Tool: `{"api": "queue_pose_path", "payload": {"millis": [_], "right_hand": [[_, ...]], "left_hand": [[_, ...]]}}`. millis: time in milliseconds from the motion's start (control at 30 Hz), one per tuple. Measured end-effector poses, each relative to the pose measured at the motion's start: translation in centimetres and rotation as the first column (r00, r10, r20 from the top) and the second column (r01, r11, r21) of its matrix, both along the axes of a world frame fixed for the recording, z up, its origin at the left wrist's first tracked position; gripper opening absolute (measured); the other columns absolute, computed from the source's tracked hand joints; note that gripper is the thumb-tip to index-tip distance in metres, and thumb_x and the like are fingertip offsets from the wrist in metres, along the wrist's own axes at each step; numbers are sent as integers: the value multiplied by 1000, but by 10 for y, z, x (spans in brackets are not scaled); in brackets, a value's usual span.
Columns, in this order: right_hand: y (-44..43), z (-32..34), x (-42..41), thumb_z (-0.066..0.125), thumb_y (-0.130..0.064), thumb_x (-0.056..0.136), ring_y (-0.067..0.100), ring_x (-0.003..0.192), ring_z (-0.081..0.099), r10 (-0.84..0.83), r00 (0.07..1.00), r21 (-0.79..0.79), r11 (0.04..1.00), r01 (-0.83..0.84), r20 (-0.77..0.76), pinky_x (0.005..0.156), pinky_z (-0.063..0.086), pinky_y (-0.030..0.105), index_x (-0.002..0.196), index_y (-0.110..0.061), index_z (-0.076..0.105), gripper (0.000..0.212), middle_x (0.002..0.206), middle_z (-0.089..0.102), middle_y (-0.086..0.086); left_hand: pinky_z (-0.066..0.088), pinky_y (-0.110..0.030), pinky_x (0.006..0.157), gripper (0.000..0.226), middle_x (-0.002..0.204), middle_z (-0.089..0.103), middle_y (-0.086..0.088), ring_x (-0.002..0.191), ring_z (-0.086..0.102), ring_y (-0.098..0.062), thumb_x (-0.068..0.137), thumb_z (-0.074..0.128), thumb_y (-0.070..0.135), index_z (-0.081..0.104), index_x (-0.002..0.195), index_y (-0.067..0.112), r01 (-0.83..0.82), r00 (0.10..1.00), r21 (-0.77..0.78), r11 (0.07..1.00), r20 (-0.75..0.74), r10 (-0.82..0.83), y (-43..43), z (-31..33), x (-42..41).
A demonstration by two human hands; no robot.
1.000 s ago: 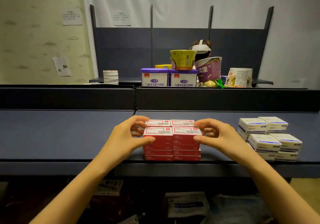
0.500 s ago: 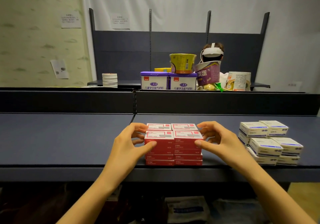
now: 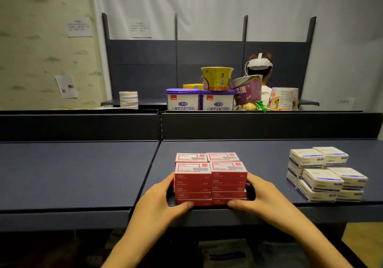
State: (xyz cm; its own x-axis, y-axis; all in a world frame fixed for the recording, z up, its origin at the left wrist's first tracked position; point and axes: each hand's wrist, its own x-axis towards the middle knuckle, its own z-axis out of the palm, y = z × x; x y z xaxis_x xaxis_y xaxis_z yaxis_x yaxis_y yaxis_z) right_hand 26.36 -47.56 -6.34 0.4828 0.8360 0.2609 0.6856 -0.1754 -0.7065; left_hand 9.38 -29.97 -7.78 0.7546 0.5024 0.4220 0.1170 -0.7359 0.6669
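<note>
At the shelf's front edge: we are clasping the stack of red boxes (image 3: 210, 181) between both hands, low down near its base.
Left hand (image 3: 159, 203): we are curling it round the stack's left side, with the thumb lying along the bottom front corner; the fingers are mostly hiding behind the boxes.
Right hand (image 3: 267, 201): we are mirroring that grip on the right side, thumb pressing on the lowest front box and fingers wrapping out of sight.
Stack's place: it is sitting on the dark blue shelf (image 3: 83, 174), right at the front lip and just to the right of the seam between the two boards.
Stack's build: it is standing two boxes wide, two deep and several layers high, with its faces looking nearly flush.
Done, as we are judging it: the red boxes are already gathered into one tidy block, so the piling seems finished.
Left, as we are judging it: we are probably squaring the block or getting ready to shift it, and we cannot tell which.
Neighbour: the pile of white boxes (image 3: 323, 174) is lying well apart to the right and looking looser.
Farther out: two purple-lidded tubs (image 3: 199, 102) are standing beyond the back panel with a yellow bowl (image 3: 216, 78) on top, and a person in a white headset (image 3: 260, 64) is sitting behind them.
</note>
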Motion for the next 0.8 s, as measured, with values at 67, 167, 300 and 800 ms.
{"api": "queue_pose_path", "payload": {"millis": [67,167,300,800], "right_hand": [[1,-2,0,71,-43,73,-22,101,50,-21,1000,25,999,21,-5,76,40,1,109,-62,36,54,107,52,-38],[1,-3,0,72,-42,72,-21,102,50,-26,1000,24,999,26,13,77,40,1,108,-60,38,52,108,53,-37],[2,-6,1,72,-43,72,-18,104,51,-14,1000,35,999,13,15,79,40,1,111,-59,39,54,113,55,-33],[29,44,50,48,-34,89,1,112,55,89,984,193,979,-58,-156,95,45,23,114,-35,59,27,118,60,-17]], "left_hand": [[37,-1,73,50,91,50,43,91,53,17,72,71,47,38,107,60,-2,1000,-16,1000,6,2,0,-1,0],[37,-3,74,50,92,51,41,92,53,14,72,71,48,38,108,59,-7,1000,-13,1000,7,7,1,-2,0],[38,-5,75,52,93,50,39,93,52,11,73,69,49,39,114,57,-19,1000,15,1000,8,19,1,-4,1],[50,-10,76,37,114,63,20,104,60,3,77,62,39,57,114,41,267,959,-190,945,-46,-280,71,65,23]]}}
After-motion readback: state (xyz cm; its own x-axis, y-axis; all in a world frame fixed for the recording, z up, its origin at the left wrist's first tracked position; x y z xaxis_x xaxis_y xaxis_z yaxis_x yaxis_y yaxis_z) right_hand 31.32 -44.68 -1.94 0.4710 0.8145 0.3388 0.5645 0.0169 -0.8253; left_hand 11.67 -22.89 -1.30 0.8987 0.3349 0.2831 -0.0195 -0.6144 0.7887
